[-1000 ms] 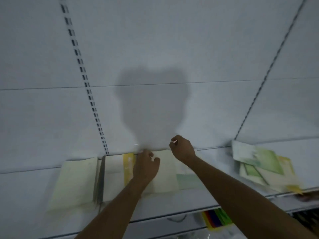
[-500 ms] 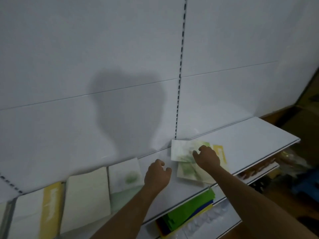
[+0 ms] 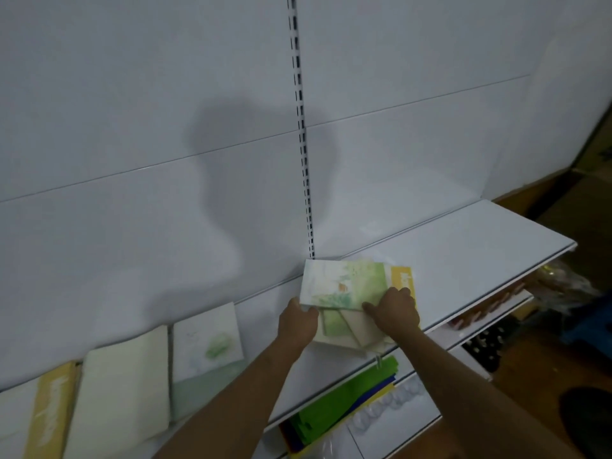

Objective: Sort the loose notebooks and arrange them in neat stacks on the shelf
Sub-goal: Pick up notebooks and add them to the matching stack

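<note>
A loose pile of notebooks (image 3: 351,329) lies on the white shelf (image 3: 463,256) below the slotted upright. On top sits a green-and-white notebook (image 3: 344,284); a yellow one (image 3: 402,276) pokes out at the right. My left hand (image 3: 296,321) grips the top notebook's near left corner. My right hand (image 3: 394,309) holds its near right edge, fingers curled over the pile. To the left, neat stacks lie side by side: a white-green one (image 3: 207,356), a cream one (image 3: 122,389) and a yellow-striped one (image 3: 49,409).
White back panels rise behind the shelf, with a slotted upright (image 3: 303,144). The shelf's right part is bare to its end. A lower shelf holds green, blue and yellow folders (image 3: 341,405) and packaged goods (image 3: 390,405). Brown floor and dark items are at the right.
The view swung right from the sorted stacks to the loose pile. My right hand reached the pile first; my left hand then came over and took the top notebook's corner.
</note>
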`<state>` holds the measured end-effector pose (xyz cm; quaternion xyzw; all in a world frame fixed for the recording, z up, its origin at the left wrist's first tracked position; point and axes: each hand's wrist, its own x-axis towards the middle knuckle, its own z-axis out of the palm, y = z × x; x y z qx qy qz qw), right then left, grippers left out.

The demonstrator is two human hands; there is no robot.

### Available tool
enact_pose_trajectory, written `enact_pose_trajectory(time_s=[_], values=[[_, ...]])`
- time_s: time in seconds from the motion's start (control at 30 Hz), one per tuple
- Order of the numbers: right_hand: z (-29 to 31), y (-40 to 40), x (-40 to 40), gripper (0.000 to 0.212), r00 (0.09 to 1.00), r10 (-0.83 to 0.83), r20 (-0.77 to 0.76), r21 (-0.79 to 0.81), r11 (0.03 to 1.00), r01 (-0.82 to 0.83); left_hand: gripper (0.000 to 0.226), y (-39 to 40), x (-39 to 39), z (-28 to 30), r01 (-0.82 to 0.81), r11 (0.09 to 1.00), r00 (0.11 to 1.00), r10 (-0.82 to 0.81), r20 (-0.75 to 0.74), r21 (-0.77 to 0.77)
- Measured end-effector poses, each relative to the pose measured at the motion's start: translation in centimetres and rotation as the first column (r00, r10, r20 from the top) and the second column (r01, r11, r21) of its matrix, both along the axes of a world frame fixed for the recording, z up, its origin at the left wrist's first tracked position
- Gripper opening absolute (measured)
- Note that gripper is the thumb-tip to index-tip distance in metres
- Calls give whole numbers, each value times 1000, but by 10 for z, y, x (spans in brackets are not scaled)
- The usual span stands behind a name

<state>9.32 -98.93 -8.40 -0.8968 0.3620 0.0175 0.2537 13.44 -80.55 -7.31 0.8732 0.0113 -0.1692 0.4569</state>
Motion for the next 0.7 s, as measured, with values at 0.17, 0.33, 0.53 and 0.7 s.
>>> enact_pose_trajectory(time_s=[0.17,0.33,0.53,0.7], values=[[-1,-3,0,69,1000,-9,-16,42,999,10,49,-4,1,-5,-115,993,992,113,-50,-27],[-4,-7,-3,73,997,73,-5,84,994,-72,43,4,-5,-8,-201,975,979,196,-61,-96],[-2,9,-7,45,973,31,230,246,965,-89,22,32,-18,-8,-346,843,924,230,-306,-412],[6,60,11,23,939,-81,334,419,905,-71,4,74,-18,6,-427,716,901,286,-326,-552]])
